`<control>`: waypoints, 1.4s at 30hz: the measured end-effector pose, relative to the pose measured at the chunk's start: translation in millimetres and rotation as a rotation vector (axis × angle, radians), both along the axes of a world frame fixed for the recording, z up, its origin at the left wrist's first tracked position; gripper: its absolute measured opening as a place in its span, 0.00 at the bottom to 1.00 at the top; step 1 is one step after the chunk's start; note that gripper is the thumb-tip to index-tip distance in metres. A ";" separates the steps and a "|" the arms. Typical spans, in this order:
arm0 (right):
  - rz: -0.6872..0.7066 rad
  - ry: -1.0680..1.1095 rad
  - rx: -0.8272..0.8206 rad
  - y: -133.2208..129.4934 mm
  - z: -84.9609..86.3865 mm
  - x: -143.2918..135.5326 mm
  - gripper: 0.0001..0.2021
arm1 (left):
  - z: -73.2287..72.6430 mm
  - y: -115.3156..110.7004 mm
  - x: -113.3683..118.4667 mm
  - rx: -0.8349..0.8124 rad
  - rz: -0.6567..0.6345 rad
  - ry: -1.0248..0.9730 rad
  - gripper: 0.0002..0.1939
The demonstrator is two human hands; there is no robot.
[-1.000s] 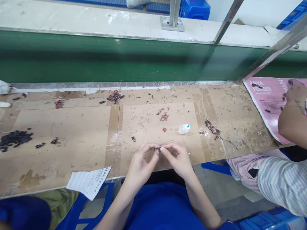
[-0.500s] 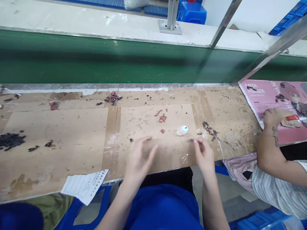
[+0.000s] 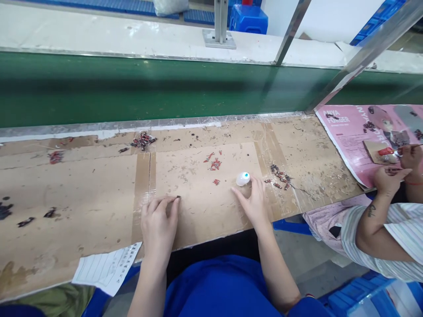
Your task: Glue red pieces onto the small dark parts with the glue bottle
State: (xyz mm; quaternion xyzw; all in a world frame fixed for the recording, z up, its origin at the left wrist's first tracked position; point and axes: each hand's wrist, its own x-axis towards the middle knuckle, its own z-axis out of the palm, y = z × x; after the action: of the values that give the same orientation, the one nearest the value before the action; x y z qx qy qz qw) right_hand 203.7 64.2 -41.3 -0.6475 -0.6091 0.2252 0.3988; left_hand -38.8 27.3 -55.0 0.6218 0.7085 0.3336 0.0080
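Note:
My left hand (image 3: pixel 160 220) rests low over the cardboard, its thumb and forefinger pinched on a small dark piece (image 3: pixel 178 197). My right hand (image 3: pixel 254 203) is open, thumb and fingers apart, just beside a small white plastic bottle (image 3: pixel 243 178) with a blue-green tip. The bottle lies on its side, and I cannot tell whether the fingertips touch it. Beyond it to the left are small red parts (image 3: pixel 215 164) in a loose cluster, with a few more (image 3: pixel 216 182) nearer. Right of my right hand lie several dark-and-red parts (image 3: pixel 280 177).
A heap of red-and-dark parts (image 3: pixel 143 141) and a red cluster (image 3: pixel 55 156) lie farther back. Black pieces (image 3: pixel 50 212) are at the left. A printed paper (image 3: pixel 107 268) overhangs the front edge. At right, a co-worker's hands (image 3: pixel 391 178) work over a pink poster (image 3: pixel 343 141).
My left hand has moved left and closed on the small dark piece. My right hand has left the dark-and-red parts and come open beside the bottle. The view has shifted slightly.

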 end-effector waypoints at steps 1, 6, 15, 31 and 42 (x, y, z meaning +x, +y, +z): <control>-0.013 0.039 -0.012 3.0 -0.9 -2.3 0.21 | -1.6 0.3 0.6 0.031 -0.030 0.013 0.15; 0.050 0.448 -0.075 6.5 -2.0 -7.0 0.16 | -8.5 4.3 11.5 0.087 -0.121 0.002 0.12; -0.002 1.116 -0.218 2.5 4.5 -26.2 0.17 | -17.8 6.2 30.5 0.068 -0.228 -0.168 0.11; -0.072 0.735 -0.175 0.1 5.7 -38.4 0.11 | -11.5 0.7 28.4 -0.055 -0.281 -0.309 0.10; -0.045 0.597 -0.190 -1.0 1.9 -41.1 0.13 | -7.2 -0.6 28.7 -0.062 -0.274 -0.326 0.11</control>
State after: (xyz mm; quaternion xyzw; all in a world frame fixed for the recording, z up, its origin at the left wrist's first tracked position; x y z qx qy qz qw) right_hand 162.6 63.3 -39.4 -0.6006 -0.4265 0.4526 0.5026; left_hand -10.1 26.7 -62.2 0.6494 0.6166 0.4037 0.1871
